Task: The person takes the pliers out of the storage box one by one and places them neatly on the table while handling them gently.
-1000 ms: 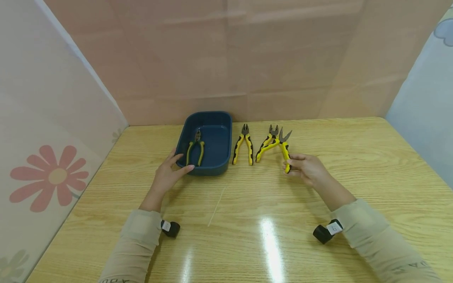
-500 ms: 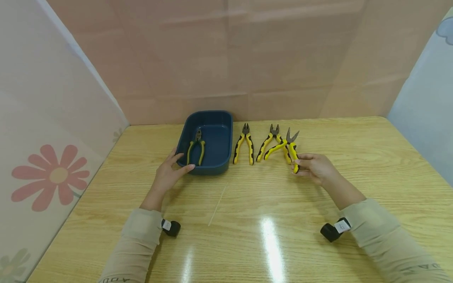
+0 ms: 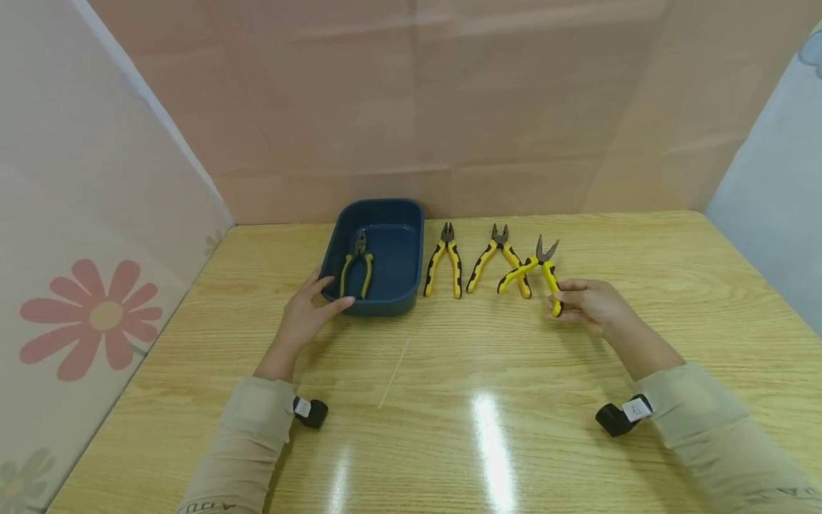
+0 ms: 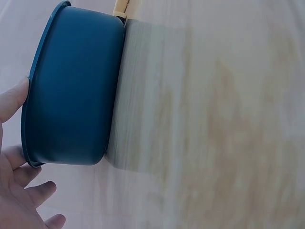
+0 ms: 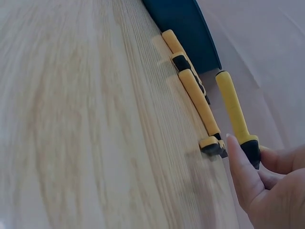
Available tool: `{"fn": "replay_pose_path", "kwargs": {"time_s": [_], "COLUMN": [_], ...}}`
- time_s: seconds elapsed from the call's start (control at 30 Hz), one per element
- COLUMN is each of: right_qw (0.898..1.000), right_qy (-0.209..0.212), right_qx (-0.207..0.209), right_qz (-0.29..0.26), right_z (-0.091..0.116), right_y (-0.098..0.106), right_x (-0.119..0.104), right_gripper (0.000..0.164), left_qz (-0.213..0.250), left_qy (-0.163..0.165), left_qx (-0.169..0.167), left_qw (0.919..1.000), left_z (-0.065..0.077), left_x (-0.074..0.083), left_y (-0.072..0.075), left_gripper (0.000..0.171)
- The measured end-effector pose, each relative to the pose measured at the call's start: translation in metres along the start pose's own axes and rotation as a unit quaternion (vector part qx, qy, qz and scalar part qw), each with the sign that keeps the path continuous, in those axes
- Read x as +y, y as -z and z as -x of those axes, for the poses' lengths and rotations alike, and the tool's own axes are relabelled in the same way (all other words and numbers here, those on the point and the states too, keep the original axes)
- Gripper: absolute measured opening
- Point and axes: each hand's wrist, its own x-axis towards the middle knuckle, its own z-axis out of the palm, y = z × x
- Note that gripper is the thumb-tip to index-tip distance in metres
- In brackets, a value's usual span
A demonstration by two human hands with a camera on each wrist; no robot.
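Note:
My right hand holds open needle-nose pliers by one yellow-and-black handle, raised above the table. In the right wrist view, a handle sticks up from between thumb and fingers. Their other handle overlaps the combination pliers lying just left. Another pair of yellow-and-black pliers lies between those and a dark blue basin. Inside the basin, toward its left, lie pliers with green-and-yellow handles. At the basin's front-left corner, my left hand grips the rim with thumb and index finger; its other fingers are spread below.
A wooden table with a light scratch carries everything. Behind it rises a pinkish-brown backdrop. Pale panels stand at both sides, the left one bearing a red flower print.
My right hand has moved right with the needle-nose pliers, away from the combination pliers they covered, which now show more fully. The left hand and basin keep their place.

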Motion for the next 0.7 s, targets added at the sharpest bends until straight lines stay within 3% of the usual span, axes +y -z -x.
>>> {"fn": "replay_pose_path", "kwargs": {"time_s": [0.27,0.7], "right_qw": [1.0,0.999], "right_qy": [-0.006,-0.032], "right_qx": [0.006,0.024], "right_qz": [-0.024,0.002], "right_z": [0.004,0.004], "right_y": [0.015,0.037], "right_x": [-0.002,-0.003], "right_gripper": [0.059,0.055], "left_qz": [0.004,0.006], "left_qy": [-0.001,0.003], "left_qx": [0.003,0.002], "left_qw": [1.0,1.0], "left_z": [0.0,0.002], "left_x": [-0.001,0.002], "left_y": [-0.001,0.0], "left_gripper": [0.085,0.084]}}
